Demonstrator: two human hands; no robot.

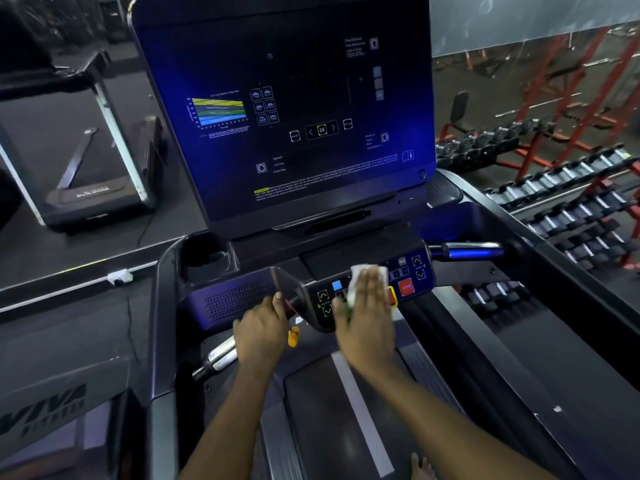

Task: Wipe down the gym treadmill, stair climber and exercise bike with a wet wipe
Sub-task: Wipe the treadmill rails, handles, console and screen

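Flat, with fingers straight, your right hand [367, 317] presses the white wet wipe [367, 273] down on the control pod [322, 306] of the treadmill [163, 323]. The wipe shows only past your fingertips, at the hand's twelve o'clock, and the rest is hidden under your palm. Your left hand [261, 332] wraps over the handlebar [220, 355] at the pod's nine o'clock, with the thumb pointing up toward twelve and the fingers curling round the far side out of sight. The red stop button [406, 287] sits just beside your right hand at its two o'clock, and arrow keys show on the pod at the hand's ten o'clock. An orange safety clip [293, 336] hangs between your two hands, below the pod. At twelve o'clock from the pod rises the console screen [311, 116], dark blue with a coloured chart on its left side. A cup holder [207, 258] lies at the pod's ten o'clock. The belt [346, 420] runs under your forearms toward six o'clock, a pale stripe down it, and a bare foot [420, 465] shows at the lower edge. Dumbbell racks [571, 209] fill the three o'clock side, and a second treadmill [86, 161] stands off at ten o'clock.
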